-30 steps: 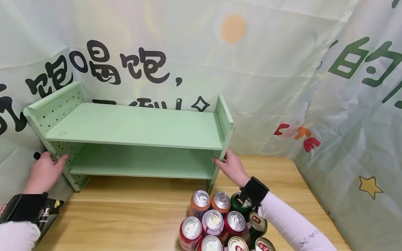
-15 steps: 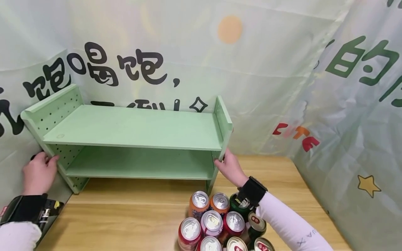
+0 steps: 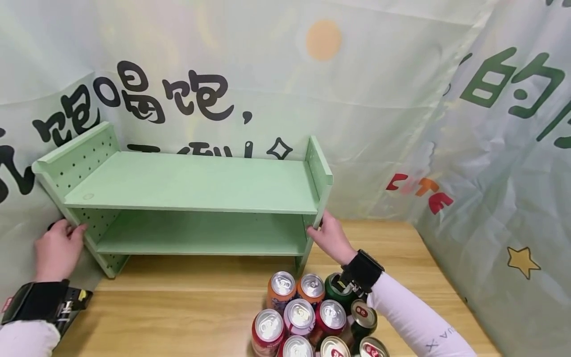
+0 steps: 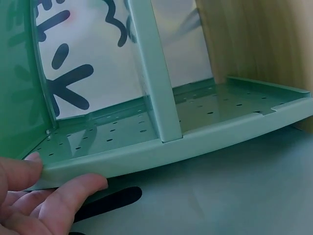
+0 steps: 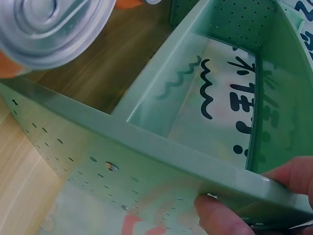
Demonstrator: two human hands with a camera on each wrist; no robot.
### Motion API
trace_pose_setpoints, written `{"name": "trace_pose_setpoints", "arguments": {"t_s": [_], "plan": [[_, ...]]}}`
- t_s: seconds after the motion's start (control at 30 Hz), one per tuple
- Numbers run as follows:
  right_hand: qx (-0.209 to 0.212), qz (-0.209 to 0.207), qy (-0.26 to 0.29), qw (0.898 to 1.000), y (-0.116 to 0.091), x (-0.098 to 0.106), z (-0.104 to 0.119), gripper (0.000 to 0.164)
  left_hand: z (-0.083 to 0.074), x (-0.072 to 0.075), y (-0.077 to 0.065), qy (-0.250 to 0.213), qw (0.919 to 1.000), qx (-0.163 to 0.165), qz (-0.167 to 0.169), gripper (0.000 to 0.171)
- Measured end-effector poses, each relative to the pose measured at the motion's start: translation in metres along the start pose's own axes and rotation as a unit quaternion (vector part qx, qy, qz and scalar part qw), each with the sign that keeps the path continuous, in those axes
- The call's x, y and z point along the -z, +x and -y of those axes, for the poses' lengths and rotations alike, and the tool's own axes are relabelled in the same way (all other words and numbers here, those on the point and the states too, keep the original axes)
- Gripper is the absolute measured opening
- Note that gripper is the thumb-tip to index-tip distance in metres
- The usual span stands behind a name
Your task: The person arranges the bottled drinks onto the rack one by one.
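A green two-tier shelf [image 3: 192, 183] with perforated side panels stands against the back curtain. My left hand [image 3: 59, 250] is at its left side, thumb and finger pinching the front edge of that panel; the left wrist view shows the fingers on either side of the panel edge [image 4: 117, 161]. On the opposite side, my right hand [image 3: 332, 239] grips the right panel's front edge. The right wrist view has one digit inside and another against the outer face of the perforated panel [image 5: 146, 156]. Both tiers are bare.
Several drink cans [image 3: 300, 315] stand grouped at the front, below the shelf's right end and beside my right forearm. The wooden table [image 3: 178, 307] runs beneath. A printed curtain [image 3: 379, 99] closes off the back and right; curtain also hangs close at the left.
My left hand drew back to the left from over the panel, then pinched its edge. The right hand keeps its grip. The shelf stays nearly where it was, with the view shifting slightly.
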State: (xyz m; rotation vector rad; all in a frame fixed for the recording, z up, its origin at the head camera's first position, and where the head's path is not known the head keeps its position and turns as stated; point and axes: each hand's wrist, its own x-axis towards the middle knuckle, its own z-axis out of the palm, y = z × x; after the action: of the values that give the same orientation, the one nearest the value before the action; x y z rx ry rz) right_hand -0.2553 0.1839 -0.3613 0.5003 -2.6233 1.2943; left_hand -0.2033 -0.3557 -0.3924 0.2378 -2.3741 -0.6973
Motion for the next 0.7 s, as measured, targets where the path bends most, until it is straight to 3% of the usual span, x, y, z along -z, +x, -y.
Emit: {"name": "trace_pose_setpoints", "arguments": {"t_s": [0.7], "plan": [[-0.002,-0.044,-0.002,0.999,-0.012,0.013,-0.010,0.055,-0.010,-0.005,-0.013,-0.014,0.9997,0.002,0.021,0.023]]}}
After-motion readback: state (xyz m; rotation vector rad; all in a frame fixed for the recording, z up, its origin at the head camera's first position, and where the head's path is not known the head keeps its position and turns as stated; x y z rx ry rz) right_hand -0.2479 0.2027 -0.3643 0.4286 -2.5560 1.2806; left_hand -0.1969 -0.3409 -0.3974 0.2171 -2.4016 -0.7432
